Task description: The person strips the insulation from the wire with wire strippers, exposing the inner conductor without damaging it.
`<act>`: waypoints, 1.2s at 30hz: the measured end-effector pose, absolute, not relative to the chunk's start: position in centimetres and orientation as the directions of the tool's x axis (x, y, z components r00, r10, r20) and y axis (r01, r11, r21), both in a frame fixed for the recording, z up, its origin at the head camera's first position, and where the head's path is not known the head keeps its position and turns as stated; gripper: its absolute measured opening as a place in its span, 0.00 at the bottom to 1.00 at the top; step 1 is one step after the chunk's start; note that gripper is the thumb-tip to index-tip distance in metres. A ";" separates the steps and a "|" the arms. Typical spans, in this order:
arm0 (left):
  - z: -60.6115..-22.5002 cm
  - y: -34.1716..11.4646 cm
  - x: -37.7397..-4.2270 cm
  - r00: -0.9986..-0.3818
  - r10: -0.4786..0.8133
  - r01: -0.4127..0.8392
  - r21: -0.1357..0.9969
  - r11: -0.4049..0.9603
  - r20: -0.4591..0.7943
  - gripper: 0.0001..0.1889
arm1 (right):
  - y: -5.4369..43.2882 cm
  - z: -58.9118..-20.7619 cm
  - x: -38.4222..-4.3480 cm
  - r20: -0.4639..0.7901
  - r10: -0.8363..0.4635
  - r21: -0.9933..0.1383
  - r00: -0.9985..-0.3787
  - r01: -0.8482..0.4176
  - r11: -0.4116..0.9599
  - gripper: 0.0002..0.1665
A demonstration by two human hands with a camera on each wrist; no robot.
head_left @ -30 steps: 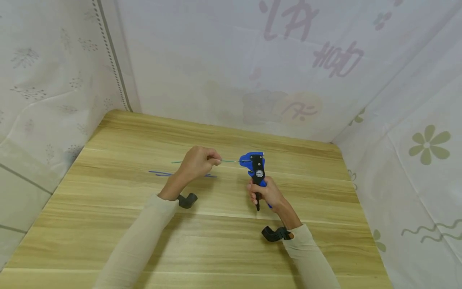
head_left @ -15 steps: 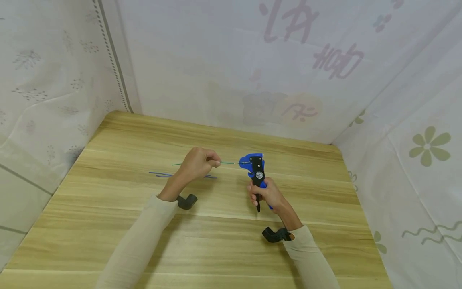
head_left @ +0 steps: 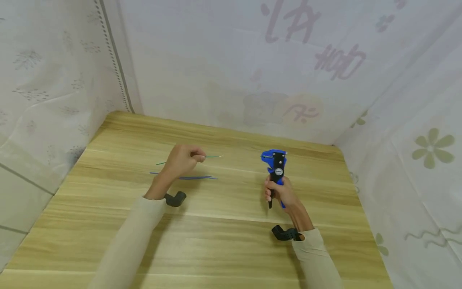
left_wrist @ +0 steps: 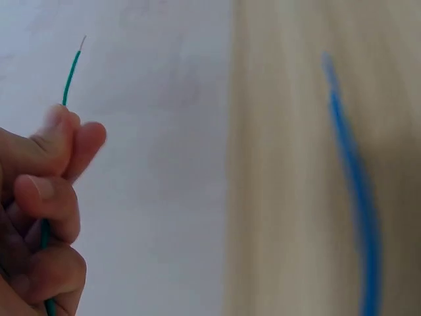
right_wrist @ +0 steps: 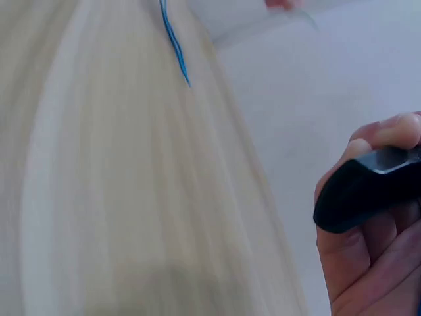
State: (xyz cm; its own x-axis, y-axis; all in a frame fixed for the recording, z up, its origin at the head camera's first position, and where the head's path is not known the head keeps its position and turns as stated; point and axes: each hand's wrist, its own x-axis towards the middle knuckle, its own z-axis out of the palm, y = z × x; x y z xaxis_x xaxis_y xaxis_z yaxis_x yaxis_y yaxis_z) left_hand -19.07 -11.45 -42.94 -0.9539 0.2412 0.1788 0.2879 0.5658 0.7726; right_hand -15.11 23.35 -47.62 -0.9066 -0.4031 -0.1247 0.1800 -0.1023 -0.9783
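Between thumb and fingertips, my left hand (head_left: 180, 161) pinches a thin green wire (head_left: 213, 156). A short length of bare metal shows at the wire's right end, and its other end sticks out behind the hand. In the left wrist view the green wire (left_wrist: 71, 78) also passes under the curled lower fingers. My right hand (head_left: 284, 192) grips the handles of a blue and black wire stripper (head_left: 278, 159), held upright with its nose to the left. A small green bit (head_left: 266, 156) shows in the stripper's nose, apart from the wire. One black handle (right_wrist: 365, 191) fills the right wrist view's edge.
Several blue wires (head_left: 195, 177) lie on the wood-grain table (head_left: 223, 245), below and behind the left hand. Patterned white cloth (head_left: 202, 60) encloses the table at the back and both sides. Each wrist wears a black mount (head_left: 176, 199).
The hands have moved apart, the left hand with the green wire to the left, the right hand with the wire stripper to the right. The wire's bare end is now well away from the stripper.
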 end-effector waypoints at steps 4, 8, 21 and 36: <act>-41.8 -13.0 -19.3 -0.969 0.181 0.244 0.798 0.551 0.171 0.06 | 24.8 -46.8 -15.4 -0.098 -0.363 -0.985 -0.927 0.143 -0.099 0.06; -41.7 -13.2 -19.4 -0.966 0.191 0.253 0.797 0.548 0.176 0.05 | 24.7 -46.6 -15.4 -0.112 -0.399 -0.985 -0.910 0.155 -0.078 0.06; -42.1 -12.5 -19.3 -0.959 0.220 0.275 0.789 0.549 0.181 0.06 | 24.0 -46.8 -15.4 -0.118 -0.424 -0.986 -0.898 0.156 -0.055 0.07; -43.0 -12.4 -19.9 -0.936 0.288 0.337 0.745 0.575 0.200 0.06 | 24.0 -47.1 -15.7 -0.098 -0.458 -0.989 -0.884 0.138 -0.056 0.14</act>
